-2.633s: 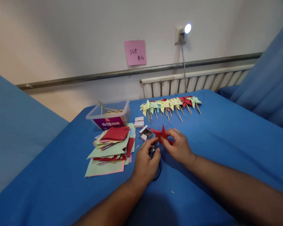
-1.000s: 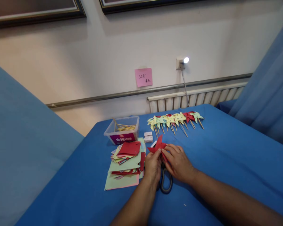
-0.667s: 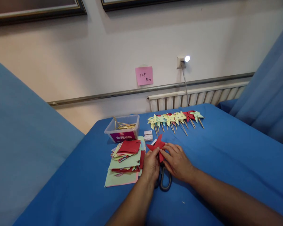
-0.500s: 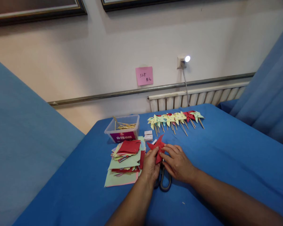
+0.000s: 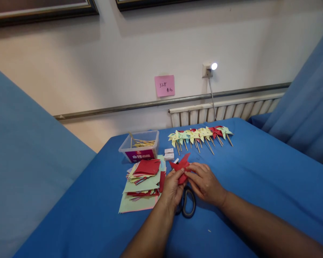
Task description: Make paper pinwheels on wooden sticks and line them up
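Observation:
A red paper pinwheel [image 5: 183,163] with pointed, folded blades is held up between both hands over the table. My left hand [image 5: 173,186] grips it from the left, thumb pressed on its front. From the right, my right hand [image 5: 204,179] closes its fingers on the pinwheel's edge near the middle; whatever else those fingertips hold is hidden. Beneath the hands lie scissors [image 5: 188,202], their dark handles toward me and the rest mostly covered. Stacks of coloured paper [image 5: 146,167], red squares on top, lie left of my left hand.
A clear plastic box [image 5: 139,156] of thin sticks stands behind the paper. Two small white boxes [image 5: 169,154] sit beside it. Several finished pinwheels on sticks [image 5: 195,135] lie in a row at the back of the blue-covered table [image 5: 258,179]. Blue curtains hang at both sides.
The red pinwheel has turned and tilted a little in my hands, its upper blade now pointing further right. My right fingers have shifted slightly along it.

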Demonstrator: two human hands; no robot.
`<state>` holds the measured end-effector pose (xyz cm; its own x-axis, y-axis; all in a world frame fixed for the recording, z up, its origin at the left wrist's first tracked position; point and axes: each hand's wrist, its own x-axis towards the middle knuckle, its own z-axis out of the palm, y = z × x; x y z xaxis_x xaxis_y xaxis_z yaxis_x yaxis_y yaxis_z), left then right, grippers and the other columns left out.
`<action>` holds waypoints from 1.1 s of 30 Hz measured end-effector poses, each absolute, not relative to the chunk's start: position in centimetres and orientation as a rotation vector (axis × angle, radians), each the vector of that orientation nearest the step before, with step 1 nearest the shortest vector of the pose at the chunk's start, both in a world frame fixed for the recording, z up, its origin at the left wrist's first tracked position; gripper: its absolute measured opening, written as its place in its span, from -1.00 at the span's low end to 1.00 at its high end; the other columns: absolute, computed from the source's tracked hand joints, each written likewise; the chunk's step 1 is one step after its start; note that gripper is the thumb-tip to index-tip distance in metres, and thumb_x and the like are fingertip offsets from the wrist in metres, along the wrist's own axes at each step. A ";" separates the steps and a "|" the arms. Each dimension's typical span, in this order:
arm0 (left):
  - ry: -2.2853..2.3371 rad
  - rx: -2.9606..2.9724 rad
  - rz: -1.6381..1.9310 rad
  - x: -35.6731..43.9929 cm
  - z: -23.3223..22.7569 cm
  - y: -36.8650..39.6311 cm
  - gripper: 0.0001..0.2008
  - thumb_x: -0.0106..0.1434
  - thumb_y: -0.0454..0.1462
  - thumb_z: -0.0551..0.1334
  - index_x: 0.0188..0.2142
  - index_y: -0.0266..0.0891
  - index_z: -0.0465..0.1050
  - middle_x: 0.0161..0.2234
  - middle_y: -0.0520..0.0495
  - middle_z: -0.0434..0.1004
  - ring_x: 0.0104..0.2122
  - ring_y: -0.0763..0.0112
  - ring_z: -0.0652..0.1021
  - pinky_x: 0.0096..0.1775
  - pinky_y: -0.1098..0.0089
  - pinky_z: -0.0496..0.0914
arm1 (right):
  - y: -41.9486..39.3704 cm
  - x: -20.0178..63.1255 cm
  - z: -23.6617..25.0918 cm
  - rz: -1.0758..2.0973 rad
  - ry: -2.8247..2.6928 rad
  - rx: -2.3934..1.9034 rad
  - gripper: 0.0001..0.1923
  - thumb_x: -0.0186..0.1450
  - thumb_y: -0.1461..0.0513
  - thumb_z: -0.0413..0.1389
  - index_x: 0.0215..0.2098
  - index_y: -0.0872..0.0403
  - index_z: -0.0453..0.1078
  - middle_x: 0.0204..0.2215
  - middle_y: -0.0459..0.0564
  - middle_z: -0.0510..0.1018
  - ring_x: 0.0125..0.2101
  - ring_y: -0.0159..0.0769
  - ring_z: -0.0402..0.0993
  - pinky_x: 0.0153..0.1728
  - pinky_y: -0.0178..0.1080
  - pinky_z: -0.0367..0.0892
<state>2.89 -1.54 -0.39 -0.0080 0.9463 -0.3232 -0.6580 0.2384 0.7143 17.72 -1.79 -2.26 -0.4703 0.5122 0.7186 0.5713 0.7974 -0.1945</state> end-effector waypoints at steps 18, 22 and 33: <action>0.981 0.492 1.314 3.0 -0.5 -2.0 -0.78 -0.09 -0.28 0.45 -0.44 -0.34 0.53 -0.51 -0.05 0.55 -0.52 0.51 0.49 -0.44 0.50 0.35 | -1.5 17.8 -2.5 -0.093 -2.178 -0.824 -0.63 0.32 0.32 0.02 0.09 0.12 0.33 0.00 0.17 0.47 0.00 -0.09 0.36 -0.05 -0.01 0.30; 0.969 0.469 1.302 3.2 -0.4 -2.1 -0.78 -0.11 -0.27 0.45 -0.48 -0.34 0.52 -0.52 -0.04 0.54 -0.54 0.52 0.47 -0.46 0.51 0.33 | -1.5 17.9 -2.5 -0.071 -2.156 -0.807 -0.66 0.33 0.30 0.03 0.07 0.10 0.34 -0.02 0.16 0.48 -0.01 -0.11 0.37 -0.05 -0.01 0.30; 1.066 0.538 1.250 3.8 -1.1 -2.5 -0.79 -0.09 -0.27 0.42 -0.45 -0.35 0.52 -0.54 -0.04 0.51 -0.57 0.53 0.45 -0.48 0.50 0.34 | -1.0 18.4 -3.2 0.150 -1.912 -0.850 -0.78 0.34 0.31 0.01 -0.08 0.05 0.40 -0.13 0.08 0.51 -0.10 -0.19 0.43 -0.09 -0.07 0.34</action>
<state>3.79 -2.51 -1.09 -0.0453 0.9363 -0.3484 -0.4922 0.2825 0.8233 18.37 -1.00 -3.16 -0.2561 0.6169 0.7442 0.4934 0.7454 -0.4481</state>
